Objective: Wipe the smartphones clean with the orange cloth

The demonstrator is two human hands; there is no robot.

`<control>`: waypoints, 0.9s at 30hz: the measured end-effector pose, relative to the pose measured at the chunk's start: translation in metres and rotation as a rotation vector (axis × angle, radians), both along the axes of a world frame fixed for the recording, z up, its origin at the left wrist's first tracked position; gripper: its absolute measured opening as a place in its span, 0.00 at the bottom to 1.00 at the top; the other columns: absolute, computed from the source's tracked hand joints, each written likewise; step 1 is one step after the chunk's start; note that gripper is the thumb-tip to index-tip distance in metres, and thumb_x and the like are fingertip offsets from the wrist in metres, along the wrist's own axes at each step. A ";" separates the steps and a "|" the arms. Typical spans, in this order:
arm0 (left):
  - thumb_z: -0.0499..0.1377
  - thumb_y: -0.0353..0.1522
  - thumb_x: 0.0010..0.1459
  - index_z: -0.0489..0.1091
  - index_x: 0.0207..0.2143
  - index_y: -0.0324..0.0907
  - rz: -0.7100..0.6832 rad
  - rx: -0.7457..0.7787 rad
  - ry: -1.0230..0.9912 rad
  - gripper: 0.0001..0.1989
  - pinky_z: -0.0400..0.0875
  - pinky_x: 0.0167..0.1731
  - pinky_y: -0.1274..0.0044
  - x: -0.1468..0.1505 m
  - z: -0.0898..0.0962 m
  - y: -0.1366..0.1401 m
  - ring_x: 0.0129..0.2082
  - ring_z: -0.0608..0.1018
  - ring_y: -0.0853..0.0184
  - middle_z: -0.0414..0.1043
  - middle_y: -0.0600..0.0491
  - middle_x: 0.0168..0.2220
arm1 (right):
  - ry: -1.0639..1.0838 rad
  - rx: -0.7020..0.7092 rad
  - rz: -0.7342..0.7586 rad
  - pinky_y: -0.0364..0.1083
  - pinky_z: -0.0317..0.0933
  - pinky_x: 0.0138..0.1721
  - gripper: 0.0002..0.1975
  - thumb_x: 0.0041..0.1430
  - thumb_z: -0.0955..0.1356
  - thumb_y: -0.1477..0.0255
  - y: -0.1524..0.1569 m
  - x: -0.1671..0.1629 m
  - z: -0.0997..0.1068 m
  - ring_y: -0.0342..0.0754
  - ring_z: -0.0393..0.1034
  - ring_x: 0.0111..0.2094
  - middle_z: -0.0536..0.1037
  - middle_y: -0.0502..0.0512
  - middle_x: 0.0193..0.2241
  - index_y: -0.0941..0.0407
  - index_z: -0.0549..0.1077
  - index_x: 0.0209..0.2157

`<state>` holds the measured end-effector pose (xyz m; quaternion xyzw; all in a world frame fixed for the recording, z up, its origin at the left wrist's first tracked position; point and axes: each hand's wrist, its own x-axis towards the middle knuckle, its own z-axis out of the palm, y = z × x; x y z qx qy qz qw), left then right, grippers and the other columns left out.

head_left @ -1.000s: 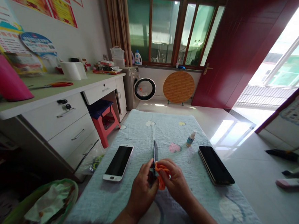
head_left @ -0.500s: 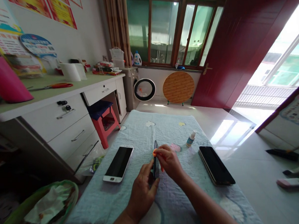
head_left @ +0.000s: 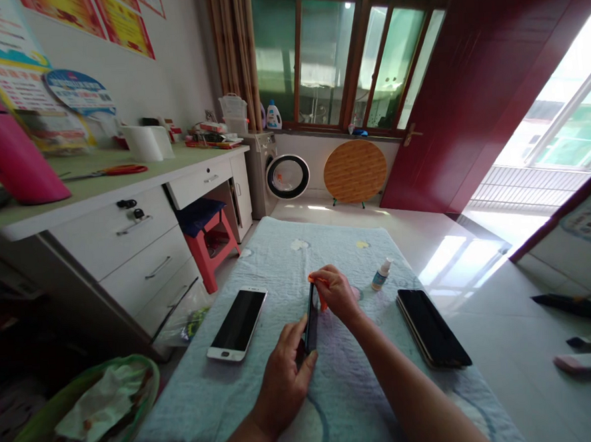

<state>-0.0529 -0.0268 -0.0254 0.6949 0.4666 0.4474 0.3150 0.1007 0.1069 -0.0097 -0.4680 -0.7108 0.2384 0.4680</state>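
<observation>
My left hand (head_left: 285, 368) grips a dark smartphone (head_left: 311, 323) by its near end, holding it on edge above the cloth. My right hand (head_left: 336, 292) is closed on an orange cloth (head_left: 323, 302), which it presses to the far end of the phone's upper edge. Only small parts of the orange cloth show between and below the fingers. A white phone (head_left: 238, 323) with a black screen lies flat to the left. To the right are a small spray bottle (head_left: 381, 274), standing upright, and a dark tablet-like device (head_left: 432, 327) lying flat.
A pale blue patterned cloth (head_left: 277, 249) covers the surface under the phones. On the left stand a desk (head_left: 141, 240) with drawers, a red stool (head_left: 211, 246) and a green waste basket (head_left: 152, 383). A washing machine (head_left: 261, 176) with its door open is beyond.
My right hand has slid the orange cloth forward along the phone's edge to its far end. My left hand keeps its grip on the phone. The view has shifted slightly.
</observation>
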 end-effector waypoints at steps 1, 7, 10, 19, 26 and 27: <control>0.55 0.29 0.60 0.59 0.61 0.46 -0.002 -0.004 -0.006 0.26 0.70 0.47 0.69 0.000 0.001 0.000 0.44 0.73 0.61 0.67 0.48 0.50 | -0.006 0.010 0.030 0.43 0.65 0.38 0.11 0.58 0.65 0.76 -0.006 0.000 0.001 0.44 0.72 0.34 0.74 0.53 0.33 0.54 0.80 0.34; 0.55 0.31 0.62 0.62 0.59 0.47 0.007 -0.004 -0.067 0.22 0.68 0.48 0.70 -0.003 0.007 0.000 0.47 0.72 0.61 0.68 0.49 0.50 | -0.035 0.024 0.215 0.42 0.66 0.37 0.11 0.61 0.65 0.76 -0.048 -0.001 0.010 0.44 0.71 0.35 0.73 0.52 0.34 0.52 0.80 0.36; 0.54 0.33 0.64 0.64 0.58 0.46 -0.001 -0.015 -0.100 0.20 0.68 0.49 0.70 -0.003 0.011 0.001 0.48 0.72 0.61 0.69 0.50 0.49 | -0.033 0.013 0.257 0.42 0.66 0.38 0.11 0.61 0.65 0.76 -0.066 -0.001 0.013 0.44 0.71 0.36 0.73 0.53 0.35 0.53 0.79 0.38; 0.55 0.36 0.64 0.65 0.57 0.46 0.000 -0.088 -0.160 0.20 0.67 0.51 0.69 -0.007 0.003 0.001 0.50 0.72 0.60 0.69 0.49 0.49 | 0.008 -0.121 0.327 0.39 0.67 0.30 0.10 0.62 0.67 0.71 -0.098 0.006 0.010 0.40 0.71 0.30 0.73 0.53 0.37 0.51 0.79 0.41; 0.55 0.35 0.64 0.66 0.57 0.46 0.006 -0.093 -0.163 0.19 0.67 0.49 0.69 -0.009 0.001 0.004 0.47 0.73 0.61 0.69 0.50 0.46 | -0.032 -0.036 0.267 0.41 0.66 0.36 0.09 0.62 0.67 0.73 -0.080 0.006 0.008 0.43 0.72 0.34 0.75 0.52 0.34 0.52 0.80 0.39; 0.55 0.35 0.64 0.67 0.56 0.46 0.012 -0.087 -0.157 0.19 0.68 0.49 0.69 -0.009 0.001 0.004 0.46 0.73 0.61 0.69 0.50 0.45 | -0.041 -0.010 0.252 0.42 0.66 0.37 0.09 0.61 0.67 0.74 -0.071 0.006 0.007 0.43 0.72 0.35 0.75 0.52 0.34 0.52 0.80 0.38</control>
